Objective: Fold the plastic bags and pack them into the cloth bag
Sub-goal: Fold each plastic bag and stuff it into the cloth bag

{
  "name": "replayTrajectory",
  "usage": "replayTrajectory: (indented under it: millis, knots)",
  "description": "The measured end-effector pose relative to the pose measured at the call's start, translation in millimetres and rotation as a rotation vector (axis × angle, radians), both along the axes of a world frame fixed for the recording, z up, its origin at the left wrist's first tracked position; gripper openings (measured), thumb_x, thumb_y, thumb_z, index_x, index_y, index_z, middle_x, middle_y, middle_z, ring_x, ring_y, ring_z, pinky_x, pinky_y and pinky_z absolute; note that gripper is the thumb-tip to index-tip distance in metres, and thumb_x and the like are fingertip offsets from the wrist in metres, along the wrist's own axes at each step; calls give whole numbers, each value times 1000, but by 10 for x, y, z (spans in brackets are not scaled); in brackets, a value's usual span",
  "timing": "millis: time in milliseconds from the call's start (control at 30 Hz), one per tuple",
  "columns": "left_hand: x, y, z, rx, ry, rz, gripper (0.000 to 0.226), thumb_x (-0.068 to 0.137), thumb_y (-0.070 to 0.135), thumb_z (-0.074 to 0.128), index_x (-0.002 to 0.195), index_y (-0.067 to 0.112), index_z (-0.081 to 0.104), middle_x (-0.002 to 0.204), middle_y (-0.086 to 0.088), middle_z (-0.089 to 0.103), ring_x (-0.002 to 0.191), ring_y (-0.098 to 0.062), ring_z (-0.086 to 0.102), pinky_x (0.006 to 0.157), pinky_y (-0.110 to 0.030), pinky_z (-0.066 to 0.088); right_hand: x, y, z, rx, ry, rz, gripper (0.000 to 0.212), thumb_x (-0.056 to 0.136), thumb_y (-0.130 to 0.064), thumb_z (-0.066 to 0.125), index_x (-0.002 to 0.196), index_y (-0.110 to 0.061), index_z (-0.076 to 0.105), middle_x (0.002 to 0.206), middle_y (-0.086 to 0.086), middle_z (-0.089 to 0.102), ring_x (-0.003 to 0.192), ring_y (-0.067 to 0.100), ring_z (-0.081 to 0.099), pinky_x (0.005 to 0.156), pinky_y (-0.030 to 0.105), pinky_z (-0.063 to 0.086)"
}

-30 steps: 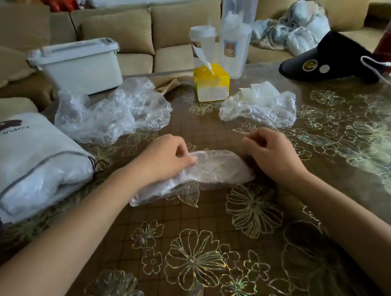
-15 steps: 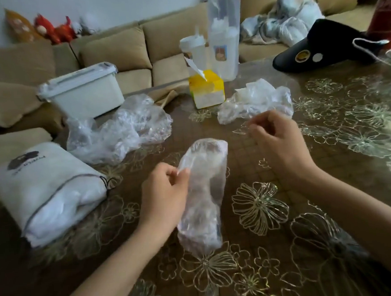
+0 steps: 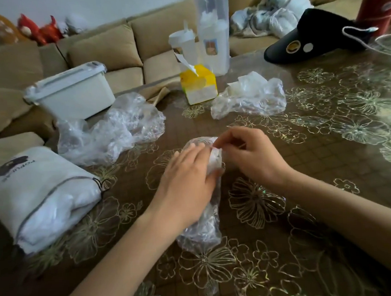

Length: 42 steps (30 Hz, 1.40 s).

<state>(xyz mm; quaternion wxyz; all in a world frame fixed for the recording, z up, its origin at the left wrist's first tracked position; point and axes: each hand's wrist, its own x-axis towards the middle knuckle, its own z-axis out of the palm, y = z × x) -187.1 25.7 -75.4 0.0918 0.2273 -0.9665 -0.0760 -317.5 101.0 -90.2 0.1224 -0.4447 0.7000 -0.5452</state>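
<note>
A: Where is the plastic bag (image 3: 201,230)?
B: Folded into a narrow strip, flat on the table (image 3: 318,157), near end toward the wearer. The left hand (image 3: 187,183) lies over its middle, fingers straight, pressing. The right hand (image 3: 248,158) pinches its far end.
A: Legible text?
B: The cloth bag (image 3: 42,193), well to the left: print upside down, apparently "POPULAR". Yellow carton (image 3: 198,85) labels unreadable.

Thin clear plastic film, crinkled, glossy glints: bag (image 3: 202,230), heap (image 3: 112,132), far bag (image 3: 249,98) (milkier). White matt woven cloth, grey cord trim: cloth bag (image 3: 42,193). Glossy smooth clear cover, gilt flower print over brown: table (image 3: 306,163). Smooth white plastic: box (image 3: 75,96). Yellow card: carton (image 3: 199,85). Tan matt fabric: sofa (image 3: 104,48). Black matt cloth: cap (image 3: 309,40).
</note>
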Motion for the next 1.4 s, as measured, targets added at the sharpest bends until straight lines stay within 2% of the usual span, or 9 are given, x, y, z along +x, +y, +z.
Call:
replayTrajectory:
  millis: [200, 533, 833, 933, 1033, 1100, 1200, 1300, 1400]
  knots:
    - [123, 1, -235, 22, -198, 15, 90, 75, 72, 4, 151, 24, -4, 158, 3, -14, 142, -7, -19, 116, -32, -12, -36, -122, 74, -151, -810, 360, 15, 97, -12, 45, 98, -5, 58, 100, 16, 65, 93, 23, 62, 88, 32, 51]
    - [205, -4, -307, 37, -239, 8, 96, 62, 83, -11, 139, 31, -35, 146, 7, -42, 131, -4, -41, 111, -31, -21, -118, -260, -11, 52, -826, 324, 51, 99, -34, 40, 138, -3, 35, 138, 21, 46, 123, 25, 51, 98, 28, 44]
    - [550, 363, -19, 257, -482, -3, 76, 63, 77, -6, 114, 45, -52, 127, 21, -59, 117, 4, -52, 107, -38, -29, -124, -277, -4, 34, -877, 271, 54, 100, -29, 41, 143, 0, 28, 136, 25, 45, 122, 29, 51, 93, 29, 49]
    - [494, 356, 206, 446, -120, 67, 68, 70, 78, 3, 128, 61, -30, 138, 39, -36, 132, 9, -31, 114, -32, -8, -83, -274, -17, -46, -917, 197, 34, 98, -20, 46, 125, 1, 44, 118, 26, 56, 105, 30, 60, 89, 33, 52]
    - [168, -61, 175, 314, 68, 199, 69, 88, 65, 24, 149, 33, 15, 157, 11, 10, 143, -8, 10, 115, -30, 12, -104, -225, 11, -213, -906, 60, 10, 95, -2, 45, 98, -7, 53, 83, 15, 63, 70, 21, 61, 67, 30, 55]
    - [-82, -346, 76, 268, -97, 326, 59, 94, 54, 35, 140, 16, 38, 149, -6, 31, 138, -23, 26, 114, -39, 24, -165, -170, 51, -236, -859, -31, 18, 92, 3, 45, 90, -11, 55, 68, 7, 63, 55, 15, 55, 52, 25, 49]
    - [-246, -482, -84, 302, -120, 410, 28, 93, 43, 50, 106, 18, 53, 131, -8, 46, 121, -27, 42, 100, -45, 40, -264, -110, 55, -187, -811, -118, 21, 92, 3, 44, 83, -12, 56, 58, 2, 59, 48, 13, 51, 46, 22, 43]
    - [-274, -409, -151, 261, 52, 442, 17, 88, 34, 60, 95, 19, 59, 120, -4, 50, 111, -24, 48, 93, -42, 44, -309, -46, 53, -108, -754, -85, 17, 93, 2, 45, 85, -10, 55, 65, 6, 58, 54, 14, 53, 50, 23, 45]
    - [-228, -378, -61, 463, 337, 411, 11, 86, 25, 65, 83, 16, 59, 87, 2, 57, 80, -12, 54, 66, -24, 43, -297, -30, 51, -39, -717, -38, 17, 88, 3, 55, 100, -8, 52, 78, 11, 60, 63, 16, 56, 58, 24, 49]
